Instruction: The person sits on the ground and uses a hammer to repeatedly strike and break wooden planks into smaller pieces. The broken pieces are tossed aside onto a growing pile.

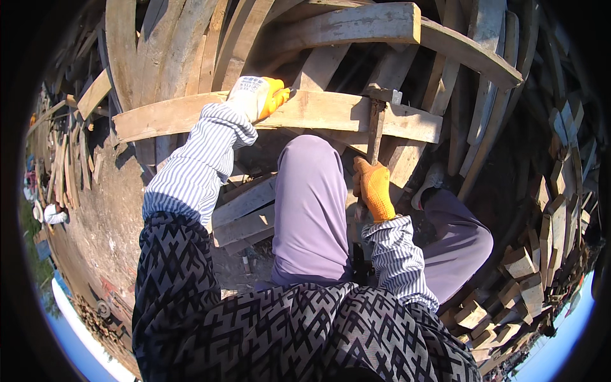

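Observation:
A long, slightly curved wooden board (329, 112) lies crosswise in front of me on other timbers. My left hand (260, 99), in a white and orange work glove, rests over its upper edge left of the middle, with a small dark-tipped item at the fingers that I cannot make out. My right hand (374, 186), in an orange glove, is closed around the wooden handle of a hammer (377, 124). The metal head of the hammer is over the board's upper edge, towards its right end. Whether head and board touch is unclear.
Curved timbers (343, 26) are stacked beyond the board. Short planks (243, 215) lie left of my raised knee (310, 200). Cut wood blocks (520, 262) are piled at the right. Bare ground (105, 219) shows at the left, and a person (55, 215) is far off there.

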`<action>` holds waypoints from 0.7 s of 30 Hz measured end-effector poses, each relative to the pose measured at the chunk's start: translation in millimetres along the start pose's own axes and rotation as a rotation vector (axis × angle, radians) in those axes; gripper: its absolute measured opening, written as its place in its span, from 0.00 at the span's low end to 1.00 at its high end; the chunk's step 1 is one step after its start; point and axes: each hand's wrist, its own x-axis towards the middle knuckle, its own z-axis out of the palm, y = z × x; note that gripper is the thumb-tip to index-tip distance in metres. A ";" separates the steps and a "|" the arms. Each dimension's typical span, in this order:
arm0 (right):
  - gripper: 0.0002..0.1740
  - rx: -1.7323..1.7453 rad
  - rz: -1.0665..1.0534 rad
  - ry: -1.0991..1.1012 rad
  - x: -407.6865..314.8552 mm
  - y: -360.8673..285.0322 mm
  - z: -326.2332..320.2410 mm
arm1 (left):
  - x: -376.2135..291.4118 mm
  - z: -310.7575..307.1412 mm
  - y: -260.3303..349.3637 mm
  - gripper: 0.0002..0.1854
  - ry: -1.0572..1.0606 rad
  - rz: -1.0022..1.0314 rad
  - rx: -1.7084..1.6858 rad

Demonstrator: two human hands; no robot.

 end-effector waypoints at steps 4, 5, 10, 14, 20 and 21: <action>0.16 0.260 0.320 0.080 -29.8 -86.2 -8.7 | -5.1 6.5 -2.5 0.19 -0.003 -0.031 -0.008; 0.15 0.342 0.399 0.146 -38.4 -112.0 -15.1 | -3.3 6.7 0.0 0.19 -0.004 -0.029 -0.007; 0.19 0.220 0.271 0.274 -50.5 -136.5 -29.3 | -6.1 6.6 -2.1 0.20 -0.036 -0.044 -0.016; 0.21 -0.121 -0.115 -0.059 -5.3 31.2 -27.3 | 6.3 -10.9 17.2 0.21 -0.083 0.000 -0.025; 0.18 -0.092 0.038 0.048 -14.3 -9.5 19.3 | -2.3 2.4 5.1 0.22 -0.054 -0.041 -0.022; 0.18 -0.277 -0.022 0.081 -16.0 -15.5 27.4 | -5.1 1.0 9.4 0.22 -0.068 -0.043 -0.023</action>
